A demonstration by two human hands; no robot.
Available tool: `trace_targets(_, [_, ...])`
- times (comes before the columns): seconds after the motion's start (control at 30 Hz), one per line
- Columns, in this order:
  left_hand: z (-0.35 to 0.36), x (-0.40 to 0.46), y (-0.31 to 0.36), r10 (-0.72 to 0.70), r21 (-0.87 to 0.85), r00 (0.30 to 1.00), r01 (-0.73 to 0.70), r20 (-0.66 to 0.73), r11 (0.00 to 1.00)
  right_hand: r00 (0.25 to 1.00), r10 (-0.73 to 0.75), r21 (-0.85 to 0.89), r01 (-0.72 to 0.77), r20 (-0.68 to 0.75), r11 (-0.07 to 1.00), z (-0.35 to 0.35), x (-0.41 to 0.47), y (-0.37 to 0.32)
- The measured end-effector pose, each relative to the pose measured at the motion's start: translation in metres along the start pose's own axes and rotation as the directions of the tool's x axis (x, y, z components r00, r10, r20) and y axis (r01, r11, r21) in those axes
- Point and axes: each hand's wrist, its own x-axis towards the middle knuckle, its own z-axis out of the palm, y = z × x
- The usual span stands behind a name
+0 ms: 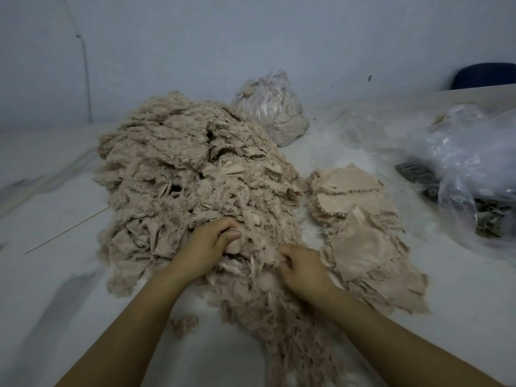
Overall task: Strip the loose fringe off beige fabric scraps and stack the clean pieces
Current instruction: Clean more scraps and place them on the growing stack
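Left hand: the left hand (208, 244) lay at the near edge of the big heap, fingers curled and thumb tucked across them, gripping a wad of frayed beige fabric.
Right hand: the right hand (303, 270) sat just right of the left one, knuckles up, fingers curled down into the same fringed cloth and pinching it; the fingertips were buried in the fabric.
Gap between hands: the two hands were close but apart, with a strip of ragged fringe (251, 263) stretched between them.
Unstripped heap: a large mound of fuzzy beige scraps (178, 169) filled the middle of the table, rising to the far left and touching both hands at its near side.
Loose fringe trail: shredded beige threads (293, 339) ran from under the hands toward the near edge, between the two forearms.
Clean stack: flatter beige pieces (360, 219) lay overlapped in a low pile just right of the heap and of the right hand.
Stray tuft: a small clump of fluff (184, 324) lay alone, near the left forearm.
Table: a pale white surface (55, 289) carried everything.
Far bag: a tied clear plastic bag (269, 107) of beige material stood beyond the heap.
Right bags: crumpled clear plastic bags (474, 169) with dark contents lay at the far right.
Chair: a dark blue chair back (485, 75) showed behind the table at the far right.
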Motion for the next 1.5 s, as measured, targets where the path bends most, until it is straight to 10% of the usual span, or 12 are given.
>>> trace_targets(0.23, [-0.001, -0.001, -0.006, -0.045, 0.017, 0.995, 0.044, 0.083, 0.999, 0.977, 0.207, 0.476, -0.154, -0.059, 0.866, -0.008, 0.014, 0.002])
trace_targets(0.33, [0.009, 0.013, -0.002, 0.066, 0.227, 0.985, -0.102, 0.162, 0.968, 0.974, 0.185, 0.455, -0.105, -0.134, 0.884, -0.004, 0.014, 0.001])
trace_targets(0.67, [0.015, 0.027, -0.001, -0.071, -0.01, 0.994, 0.072, 0.079, 0.997, 0.971, 0.136, 0.255, -0.083, -0.197, 0.963, -0.007, 0.026, 0.004])
trace_targets(0.9, [0.005, 0.022, -0.005, -0.085, 0.066, 0.996, 0.083, 0.018, 0.994, 0.88, 0.468, 0.86, -0.174, -0.082, 0.479, -0.026, 0.03, 0.007])
trace_targets(1.1, [0.046, 0.03, 0.004, -0.081, -0.082, 0.919, 0.122, 0.386, 0.989, 0.815, 0.578, 0.982, -0.076, -0.04, 0.175, -0.026, 0.035, 0.003])
trace_targets(1.23, [0.036, 0.022, -0.016, -0.113, -0.004, 0.818, 0.14, 0.563, 0.99, 0.796, 0.601, 0.974, -0.073, -0.072, 0.213, -0.039, 0.035, 0.011])
trace_targets(1.37, [0.03, 0.032, 0.011, -0.197, -0.274, 0.964, 0.242, 0.18, 0.931, 0.895, 0.436, 0.874, -0.286, 0.097, 0.392, -0.025, 0.026, 0.007])
trace_targets(1.5, [0.037, 0.044, 0.031, -0.21, -0.379, 0.952, 0.284, 0.225, 0.881, 0.956, 0.261, 0.678, -0.279, 0.132, 0.68, -0.019, 0.017, -0.002])
